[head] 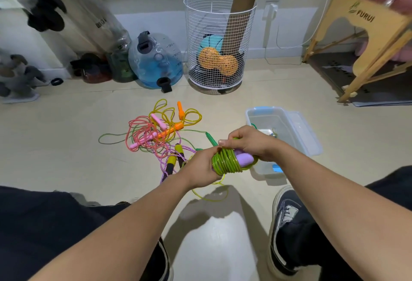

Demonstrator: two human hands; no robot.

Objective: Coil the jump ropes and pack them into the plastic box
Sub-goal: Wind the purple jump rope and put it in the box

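Jump ropes [156, 131] before wire basket [219, 41]

By the wall stands a white wire basket [219, 41] with balls inside, a blue water jug [156, 60] just beside it, and a wooden stool [365, 35] at the right.
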